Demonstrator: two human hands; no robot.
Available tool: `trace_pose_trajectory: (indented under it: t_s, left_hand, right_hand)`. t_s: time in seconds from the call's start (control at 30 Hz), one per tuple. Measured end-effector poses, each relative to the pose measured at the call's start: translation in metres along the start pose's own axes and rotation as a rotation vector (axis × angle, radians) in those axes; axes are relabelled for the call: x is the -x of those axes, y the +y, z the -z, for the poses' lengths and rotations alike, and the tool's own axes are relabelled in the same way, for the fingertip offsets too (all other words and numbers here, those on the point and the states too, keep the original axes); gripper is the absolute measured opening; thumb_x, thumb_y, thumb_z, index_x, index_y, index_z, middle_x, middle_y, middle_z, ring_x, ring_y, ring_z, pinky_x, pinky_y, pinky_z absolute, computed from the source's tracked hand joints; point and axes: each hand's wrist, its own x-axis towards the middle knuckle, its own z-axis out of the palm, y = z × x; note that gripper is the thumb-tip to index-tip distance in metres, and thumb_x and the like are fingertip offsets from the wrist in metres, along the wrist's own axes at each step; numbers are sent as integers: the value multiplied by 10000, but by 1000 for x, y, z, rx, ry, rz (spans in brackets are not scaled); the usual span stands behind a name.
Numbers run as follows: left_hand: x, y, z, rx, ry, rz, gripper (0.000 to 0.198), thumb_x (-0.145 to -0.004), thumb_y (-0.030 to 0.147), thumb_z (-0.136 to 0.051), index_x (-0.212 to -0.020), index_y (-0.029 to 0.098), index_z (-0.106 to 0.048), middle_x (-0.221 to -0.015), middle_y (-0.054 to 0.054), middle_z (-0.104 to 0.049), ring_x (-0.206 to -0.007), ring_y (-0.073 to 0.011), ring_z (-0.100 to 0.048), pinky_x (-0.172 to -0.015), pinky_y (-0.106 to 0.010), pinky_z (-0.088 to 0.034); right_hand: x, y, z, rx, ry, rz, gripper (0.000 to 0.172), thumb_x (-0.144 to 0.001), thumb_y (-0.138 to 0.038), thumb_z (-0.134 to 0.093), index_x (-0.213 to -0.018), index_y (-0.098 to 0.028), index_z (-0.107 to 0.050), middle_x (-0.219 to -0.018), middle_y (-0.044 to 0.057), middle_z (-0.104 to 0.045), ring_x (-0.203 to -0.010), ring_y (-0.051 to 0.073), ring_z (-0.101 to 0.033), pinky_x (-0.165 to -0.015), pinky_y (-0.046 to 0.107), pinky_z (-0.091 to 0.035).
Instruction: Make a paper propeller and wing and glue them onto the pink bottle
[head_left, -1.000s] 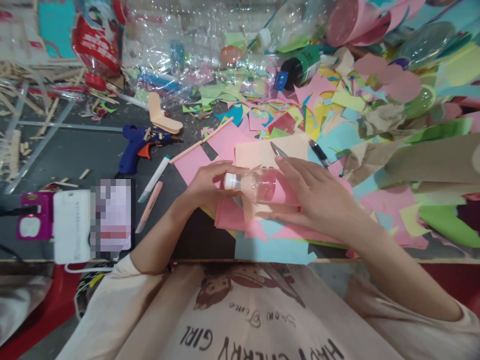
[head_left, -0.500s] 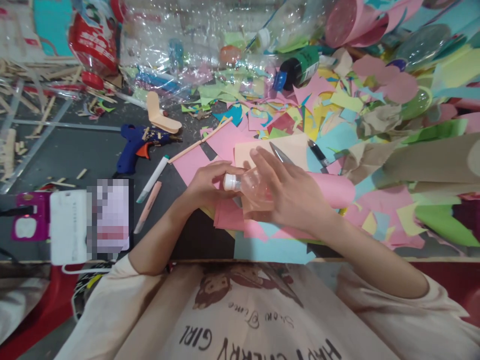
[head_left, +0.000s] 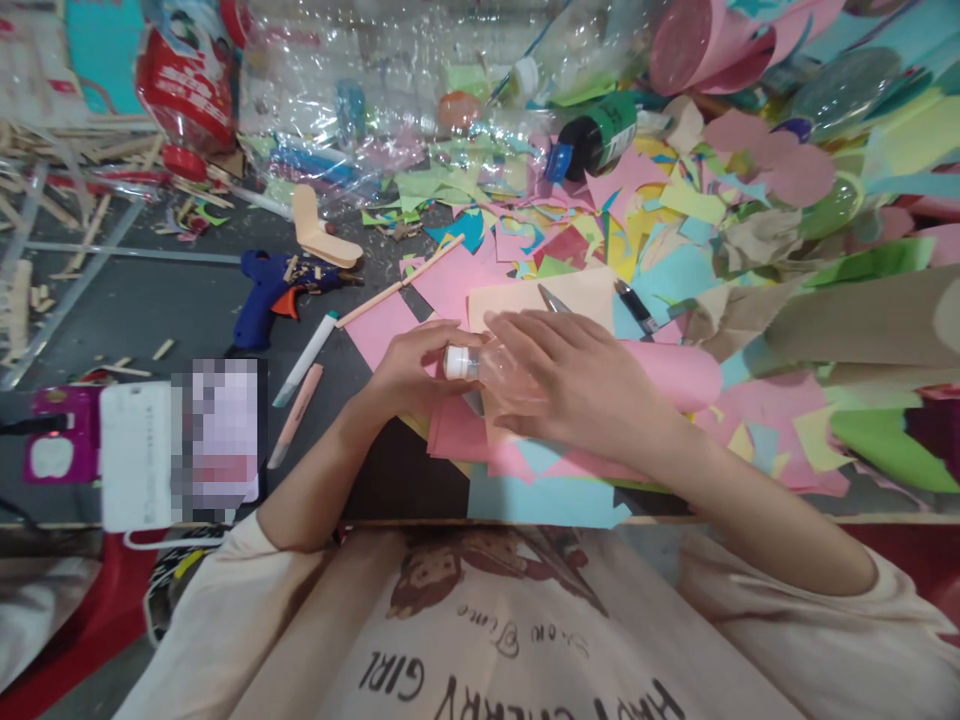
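Note:
A clear plastic bottle (head_left: pixel 495 368) with a white cap lies on its side between my hands, its neck to the left. Pink paper (head_left: pixel 679 375) is wrapped round its right part. My left hand (head_left: pixel 416 365) is closed about the capped neck, thumb and fingers on either side. Over the bottle's shoulder and body curls my right hand (head_left: pixel 577 385), covering much of it. Underneath are a beige sheet (head_left: pixel 491 300), pink sheets (head_left: pixel 450 430) and a light blue sheet (head_left: pixel 540 500). A pair of scissors (head_left: pixel 553 298) shows partly behind my right hand.
To the left lie a blue glue gun (head_left: pixel 259 300), two markers (head_left: pixel 306 358), a phone (head_left: pixel 225 430) and a white power bank (head_left: pixel 136 455). Paper scraps (head_left: pixel 517 235) cover the middle and right. Plastic bottles (head_left: pixel 187 90) crowd the back; a black pen (head_left: pixel 636 305) lies near my right hand.
My right hand has turned and its fingers now lie lower and flatter over the bottle. The bottle has shifted very slightly; my left hand stays at the neck.

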Motion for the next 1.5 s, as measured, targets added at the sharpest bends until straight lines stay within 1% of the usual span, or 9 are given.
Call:
trace_pose_trajectory:
  t_s: [0.1,0.27,0.43,0.57,0.7,0.83,0.97,1.17,1.5]
  left_hand:
    - [0,-2,1,1,-19,-10,427,-686,475,-801,-1047,255,-742,-1071,-49,-764,-1162,-265,-643,-1056,-412,-477]
    - [1,-1,2,-1,-14,-27,439,-699,477,-795,-1077,260,-737,-1088,-45,-760,-1174,-266,-642,-1072,-416,-470]
    - [1,2,5,2,-6,8,459,-683,510,-804,-1069,271,-737,-1087,-50,-761,-1209,-278,-625,-1127,-450,-419]
    - [0,4,5,30,-28,-12,444,-707,484,-797,-1084,262,-724,-1108,-56,-752,-1105,-245,-676,-1036,-399,-501]
    - [-1,3,3,72,-39,-40,515,-692,502,-809,-1114,225,-708,-1142,-86,-738,-1043,-233,-702,-908,-343,-563]
    - [-1,-1,0,44,-25,-75,586,-680,540,-808,-1128,179,-695,-1155,-100,-736,-1048,-241,-703,-910,-325,-560]
    - [0,-6,-3,36,5,-142,546,-678,472,-830,-1124,186,-700,-1137,-96,-745,-1030,-226,-713,-889,-289,-559]
    - [0,-8,-1,61,-22,-102,522,-666,434,-845,-1120,214,-710,-1140,-86,-746,-1045,-231,-708,-900,-293,-550]
    - [0,-2,-1,94,-66,-67,498,-670,341,-839,-1138,234,-706,-1163,-61,-737,-1064,-216,-691,-921,-287,-528]
  right_hand:
    - [1,4,0,-6,-11,-51,618,-935,-461,-492,-1408,-63,-460,-1141,191,-720,-1000,310,-676,-837,435,-520]
    - [3,11,3,-7,-20,-78,588,-920,-500,-508,-1340,-91,-536,-1175,187,-714,-1002,312,-688,-789,411,-536]
    - [1,11,6,46,-73,-163,731,-880,-596,-527,-1395,-79,-479,-1041,168,-755,-886,307,-712,-674,362,-514]
    - [0,12,5,46,-86,-173,778,-879,-629,-513,-1409,-64,-441,-997,161,-762,-843,289,-709,-643,341,-488]
    - [1,12,1,46,-66,-165,770,-865,-620,-542,-1408,-84,-438,-951,138,-764,-799,270,-698,-629,328,-467]
    - [2,13,-1,62,-56,-152,741,-860,-577,-578,-1399,-84,-455,-925,130,-761,-776,257,-691,-621,321,-454]
    - [3,13,-3,65,-51,-140,730,-850,-536,-613,-1396,-75,-462,-962,142,-757,-804,262,-691,-649,332,-465]
    - [1,11,-2,60,-109,-138,769,-834,-556,-625,-1397,-61,-455,-1000,176,-743,-842,286,-676,-664,346,-451]
    - [3,11,-4,48,-96,-128,469,-865,-492,-591,-1164,-133,-632,-947,132,-732,-795,268,-662,-646,339,-414]
